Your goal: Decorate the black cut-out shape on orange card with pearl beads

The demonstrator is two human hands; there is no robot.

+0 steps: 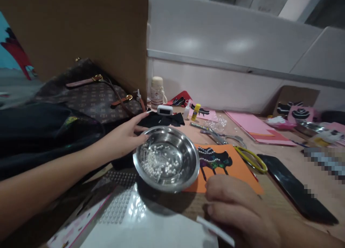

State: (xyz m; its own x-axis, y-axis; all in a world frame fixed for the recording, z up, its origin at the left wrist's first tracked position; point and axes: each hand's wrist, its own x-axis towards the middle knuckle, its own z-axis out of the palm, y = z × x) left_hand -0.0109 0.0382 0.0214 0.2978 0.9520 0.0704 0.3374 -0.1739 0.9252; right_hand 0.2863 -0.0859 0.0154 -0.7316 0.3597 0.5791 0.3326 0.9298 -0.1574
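My left hand (130,133) is at the far left rim of a shiny metal bowl (190,161), its thumb over the rim, one finger stretched out beyond it. Small white beads (159,165) lie inside the bowl. My right hand (237,205) is curled at the lower right, fingertips pressed together; what they hold is hidden. A thin white stick (215,230) shows just below them; whether the hand holds it is unclear. Between bowl and right hand lies an orange sheet (198,185) bearing a black cutout (222,160) with rows of pearls.
A clear sleeve with silver beads (117,205) and a white sheet (151,226) lie in front. Scissors (215,136), yellow-handled scissors (250,160), a black phone (296,190) and pink papers (250,125) are right. Behind stand a glue stick (196,112) and a bottle (157,91); a bag (91,97) is left.
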